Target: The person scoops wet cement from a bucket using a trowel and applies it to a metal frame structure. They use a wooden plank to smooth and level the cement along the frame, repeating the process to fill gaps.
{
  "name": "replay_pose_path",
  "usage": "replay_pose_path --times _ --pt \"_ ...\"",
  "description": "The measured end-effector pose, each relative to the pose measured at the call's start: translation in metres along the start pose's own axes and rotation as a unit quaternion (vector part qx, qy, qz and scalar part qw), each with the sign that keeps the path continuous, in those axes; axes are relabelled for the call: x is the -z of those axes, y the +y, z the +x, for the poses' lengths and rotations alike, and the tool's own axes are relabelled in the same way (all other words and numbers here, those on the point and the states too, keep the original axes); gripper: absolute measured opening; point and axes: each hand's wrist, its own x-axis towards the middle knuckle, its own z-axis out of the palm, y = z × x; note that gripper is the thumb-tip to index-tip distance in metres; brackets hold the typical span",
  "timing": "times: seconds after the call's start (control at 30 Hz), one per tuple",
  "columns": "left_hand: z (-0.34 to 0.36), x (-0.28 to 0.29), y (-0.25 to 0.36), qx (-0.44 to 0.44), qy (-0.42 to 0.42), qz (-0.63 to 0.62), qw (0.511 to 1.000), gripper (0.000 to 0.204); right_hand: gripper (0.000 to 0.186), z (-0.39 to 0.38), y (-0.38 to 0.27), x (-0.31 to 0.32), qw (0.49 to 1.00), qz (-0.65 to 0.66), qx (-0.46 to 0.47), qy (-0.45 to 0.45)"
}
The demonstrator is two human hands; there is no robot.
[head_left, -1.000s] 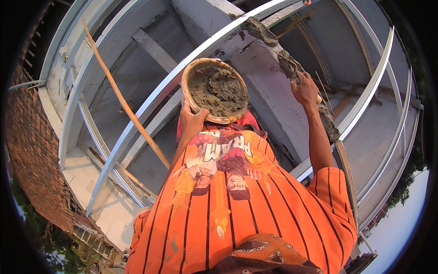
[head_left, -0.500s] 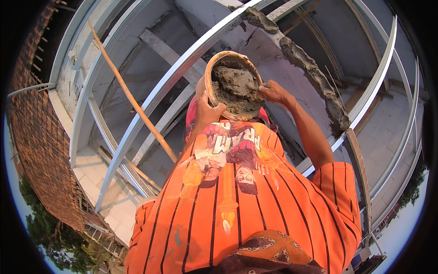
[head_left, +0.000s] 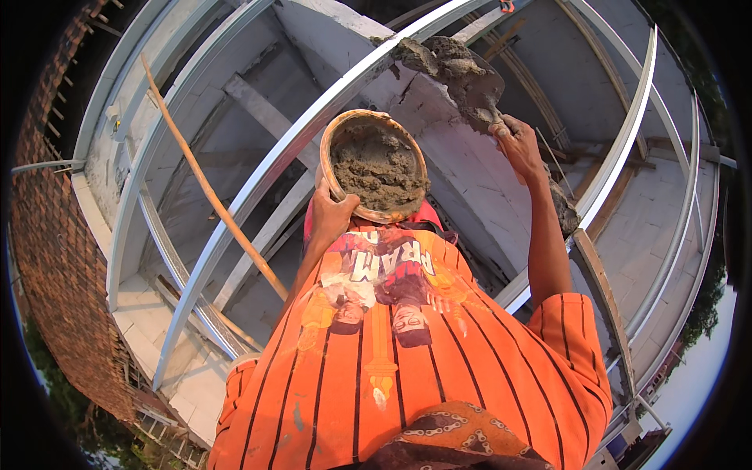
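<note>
My left hand (head_left: 334, 211) grips the near left rim of a round orange-brown bucket (head_left: 424, 171), with the thumb over the edge. Wet grey mortar (head_left: 374, 166) fills much of the bucket, which is tilted toward me. Out to the right, my right hand (head_left: 520, 149) is closed around the handle of a mortar-smeared trowel (head_left: 479, 92). Its blade lies over the top of a pale wall (head_left: 478, 176), next to a lump of mortar (head_left: 415, 56) on that edge. Whether the blade touches the wall cannot be made out.
Long silvery metal beams (head_left: 313, 113) cross the view on both sides. A wooden pole (head_left: 200, 168) leans at the left, and a wooden plank (head_left: 603, 286) lies by my right elbow. Rooms open far below between the walls. A tiled roof (head_left: 59, 290) stands far left.
My right hand has moved from the bucket's rim up and right to the wall top, bringing the trowel into plain view. The bucket appears slightly lower and further left, still in my left hand.
</note>
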Motion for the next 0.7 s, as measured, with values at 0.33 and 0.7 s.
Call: replay_pose_path --times 0.33,0.7 --pt "-0.008 0.002 0.003 0.062 -0.018 0.065 0.996 0.041 0.031 0.033 0.040 -0.027 0.922 -0.349 -0.033 0.162" --pt "-0.002 -0.002 -0.028 0.006 -0.012 -0.024 1.000 0.038 0.031 -0.005 0.099 0.026 0.857 -0.508 -0.020 0.087"
